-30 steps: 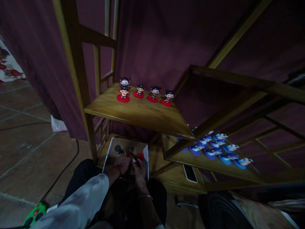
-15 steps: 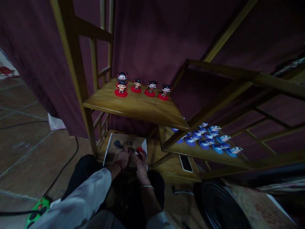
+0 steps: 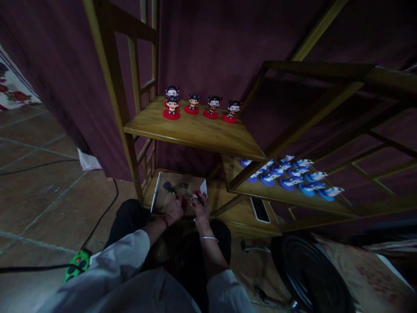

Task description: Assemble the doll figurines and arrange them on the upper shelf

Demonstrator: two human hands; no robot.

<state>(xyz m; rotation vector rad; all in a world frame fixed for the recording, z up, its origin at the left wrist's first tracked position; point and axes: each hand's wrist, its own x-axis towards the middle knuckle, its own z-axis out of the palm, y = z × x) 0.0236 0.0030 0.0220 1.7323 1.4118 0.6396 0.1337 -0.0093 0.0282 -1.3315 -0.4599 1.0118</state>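
Both hands are inside a shallow cardboard box [image 3: 155,193] on the lowest shelf. My right hand [image 3: 202,212] is closed around a small black-haired figurine [image 3: 195,197], with red showing behind it. Close beside it, my left hand [image 3: 175,209] has its fingers drawn together at a small red piece [image 3: 184,203]; whether they grip it is too dim to tell. A dark round disc [image 3: 167,185] and small dark figure pieces [image 3: 184,185] lie toward the back of the box.
Several black-haired figurines on red bases [image 3: 171,114] stand on the upper shelf [image 3: 195,132]. Blue and white figurines [image 3: 289,182] crowd the right shelf. A phone-like white-framed object [image 3: 259,210] lies below them. A black round seat [image 3: 309,274] and green power strip [image 3: 76,265] flank me.
The view has shifted, so shelves and box appear higher and farther right. A red piece now shows by my left fingers. My right hand still holds the figurine.
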